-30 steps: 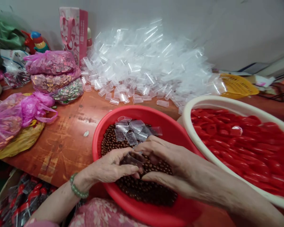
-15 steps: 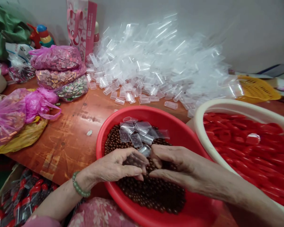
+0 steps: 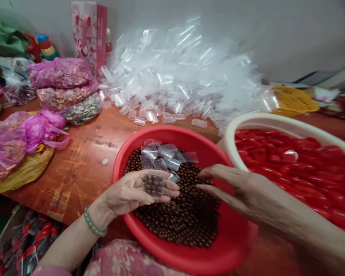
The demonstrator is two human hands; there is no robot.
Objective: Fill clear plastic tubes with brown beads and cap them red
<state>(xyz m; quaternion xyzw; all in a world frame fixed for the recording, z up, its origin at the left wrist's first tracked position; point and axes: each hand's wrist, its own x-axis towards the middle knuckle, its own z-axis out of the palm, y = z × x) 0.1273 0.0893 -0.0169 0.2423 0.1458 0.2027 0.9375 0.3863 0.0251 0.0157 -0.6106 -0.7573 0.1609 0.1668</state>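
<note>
In my left hand [image 3: 135,189] lies a small clear plastic case [image 3: 154,185] filled with brown balls, the thumb along its near edge. This hand is over the left side of a red basin [image 3: 218,257]. Over the basin's right part hovers my right hand [image 3: 227,184], its thumb and fingers apart with nothing between them. Glossy dark brown balls [image 3: 186,222] cover much of the basin floor. Several clear cases [image 3: 168,152] lie on top of the balls toward the back, just beyond my left hand.
A white tub [image 3: 230,134] of red plastic pieces [image 3: 287,180] stands at the right. Behind the basin rises a heap of clear cases [image 3: 175,84]. Pink bags [image 3: 63,73] and a yellow basket [image 3: 296,100] flank it. Filled red-topped cases [image 3: 31,241] sit in a box lower left.
My right hand has drawn away to the right from my left hand. My left hand has turned, so the filled case now shows plainly. The whole view has shifted slightly.
</note>
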